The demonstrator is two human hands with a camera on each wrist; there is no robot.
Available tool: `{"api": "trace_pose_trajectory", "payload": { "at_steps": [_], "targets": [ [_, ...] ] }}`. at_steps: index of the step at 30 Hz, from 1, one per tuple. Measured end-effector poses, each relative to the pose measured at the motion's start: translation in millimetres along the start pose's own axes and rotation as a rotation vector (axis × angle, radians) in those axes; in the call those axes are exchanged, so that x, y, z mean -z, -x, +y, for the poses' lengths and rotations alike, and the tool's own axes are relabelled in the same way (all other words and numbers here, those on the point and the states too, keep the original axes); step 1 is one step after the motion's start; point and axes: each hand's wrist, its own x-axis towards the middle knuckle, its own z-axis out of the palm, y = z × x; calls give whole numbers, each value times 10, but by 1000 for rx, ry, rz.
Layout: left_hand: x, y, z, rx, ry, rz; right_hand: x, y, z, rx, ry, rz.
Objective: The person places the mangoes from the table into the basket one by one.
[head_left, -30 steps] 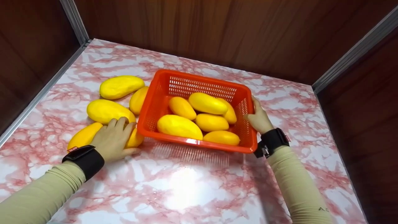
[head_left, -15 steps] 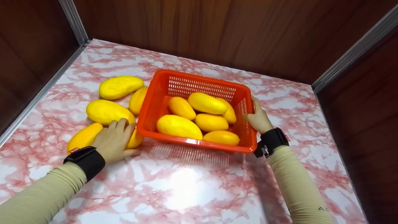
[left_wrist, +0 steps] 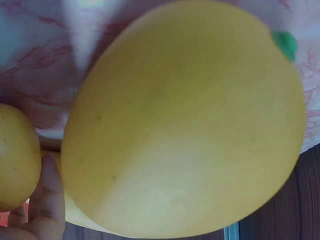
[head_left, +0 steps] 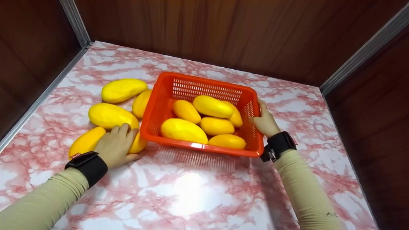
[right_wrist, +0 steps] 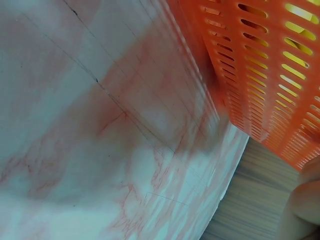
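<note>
An orange-red plastic basket (head_left: pixel 159 138) with slotted walls holds several yellow mangoes (head_left: pixel 183 130). My right hand (head_left: pixel 266 120) grips its right rim, thumb over the edge and fingers outside; the slotted wall (right_wrist: pixel 260 75) fills the upper right of the right wrist view. Left of the basket, my left hand (head_left: pixel 115 145) holds a mango (head_left: pixel 138 143) from above, most of it hidden by the hand and the rim. In the left wrist view the fingers (left_wrist: pixel 50 190) curl along that mango (left_wrist: pixel 17 157), while a nearer mango (left_wrist: pixel 185 125) with a green tip fills the middle.
Around the left hand lie more mangoes: one near the wrist (head_left: pixel 86 142), a large one (head_left: pixel 111 115) ahead of the fingers, one against the basket (head_left: pixel 141 103) and one farther back (head_left: pixel 124 90). Brown wood-grain panels (head_left: pixel 204 32) enclose the pink-and-white marbled table (head_left: pixel 191 204).
Almost nothing differs. Both hands, the basket and the mangoes keep their places, with only a very slight shift of the view.
</note>
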Motion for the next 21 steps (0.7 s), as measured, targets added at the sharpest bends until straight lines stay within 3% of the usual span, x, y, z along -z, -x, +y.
{"api": "trace_pose_trajectory", "payload": {
  "at_steps": [11,21],
  "targets": [
    [22,12,-7,-14,14,-5,-7,3,-4,-6,-7,0],
    [139,-14,-29,-15,61,21,-11,10,-11,5,0,6]
  ]
}}
